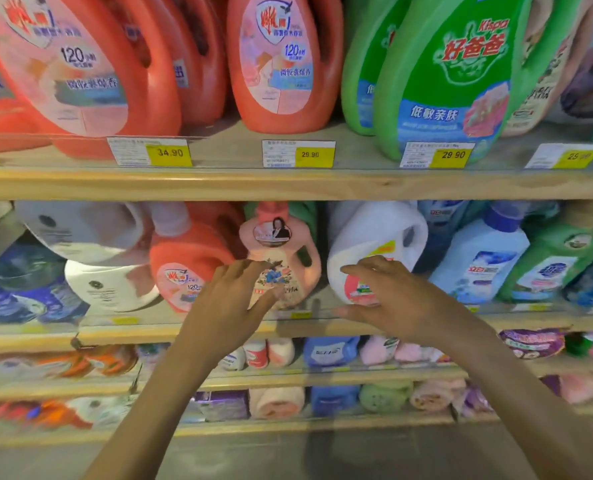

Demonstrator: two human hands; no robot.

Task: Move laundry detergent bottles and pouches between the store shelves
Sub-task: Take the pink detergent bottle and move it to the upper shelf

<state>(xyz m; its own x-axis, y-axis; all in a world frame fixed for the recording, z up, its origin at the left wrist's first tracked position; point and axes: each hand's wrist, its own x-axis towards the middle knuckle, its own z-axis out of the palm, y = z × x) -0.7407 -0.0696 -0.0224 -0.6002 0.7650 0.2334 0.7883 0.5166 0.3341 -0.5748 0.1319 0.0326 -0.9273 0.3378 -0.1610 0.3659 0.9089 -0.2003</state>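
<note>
Both hands, left hand and right hand, reach with fingers spread apart and empty toward a glossy, rounded pink plastic bottle on the wooden shelf.

Above the top shelf board stand three red bottles, two green bottles and four price tags, while below it two hands reach among the blurred bottles.

Head camera, close, facing store shelves, angled slightly down.
</note>
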